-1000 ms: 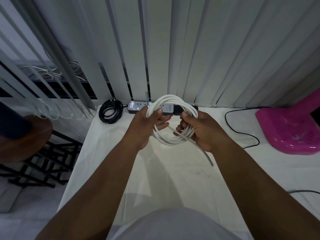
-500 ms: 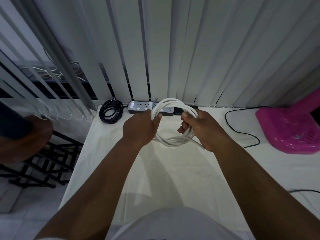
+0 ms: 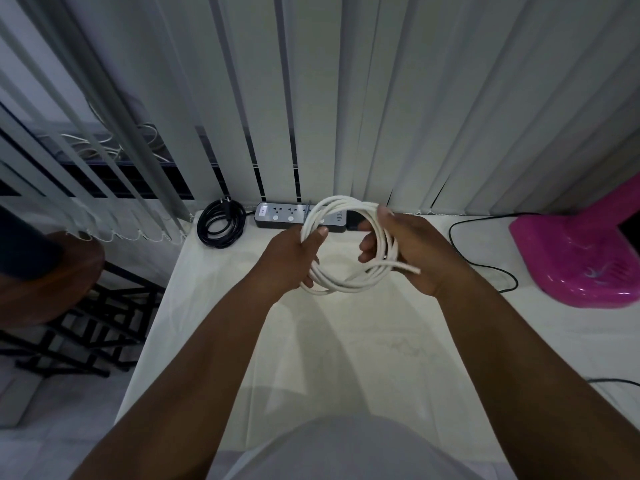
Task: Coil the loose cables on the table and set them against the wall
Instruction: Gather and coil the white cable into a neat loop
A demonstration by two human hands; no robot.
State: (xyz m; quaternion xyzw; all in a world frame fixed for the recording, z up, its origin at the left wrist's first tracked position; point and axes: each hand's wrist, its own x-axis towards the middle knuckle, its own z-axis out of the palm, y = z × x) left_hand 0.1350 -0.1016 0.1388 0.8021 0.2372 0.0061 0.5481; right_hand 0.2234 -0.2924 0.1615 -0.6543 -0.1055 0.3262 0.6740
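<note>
The white cable is sitting in a round coil of several loops, held up above the far middle of the bench, just in front of the power strip. Its free end is sticking out to the right, past the lower right of the coil. The left hand is curling around the coil's left side, thumb pressing on top of the strands. The right hand is wrapping around the right side, fingers passing through the loop and closing on the bundle near the loose end. Both hands are gripping, not spread.

Beyond the coil, a black coil is already lying at the back left corner against the blinds. A thin black cable is trailing loose across the bench to the right, toward a pink object near the bench's right end.

The likely trouble from here is the free end: it is not tucked or tied, so if either hand is loosening while setting the coil down, the stiff loops could be springing apart and spilling. Setting it down blind could also be nudging the power strip or catching on the blinds' bottom chain. The loose black cable seems to be waiting its turn, so the task looks partly done.
</note>
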